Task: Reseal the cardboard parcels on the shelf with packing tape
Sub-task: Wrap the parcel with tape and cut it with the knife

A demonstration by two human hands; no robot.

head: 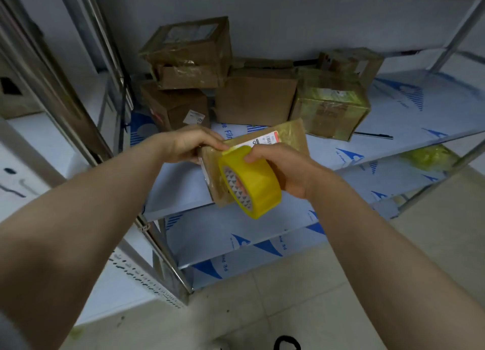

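Note:
A small flat cardboard parcel (287,133) with a white label is held in the air in front of the shelf. My left hand (190,145) grips its left end, thumb pressing on its top edge. My right hand (283,168) grips a yellow roll of packing tape (252,183) held against the parcel's front face. Several other cardboard parcels (256,96) stand stacked at the back of the shelf (409,121).
The metal rack has blue-and-white film-covered shelves, with lower shelves (244,234) under the parcel. A steel post (157,247) stands at the rack's left corner. A crumpled yellow bundle (430,156) lies on a lower shelf at right. Beige floor tiles (288,310) lie below.

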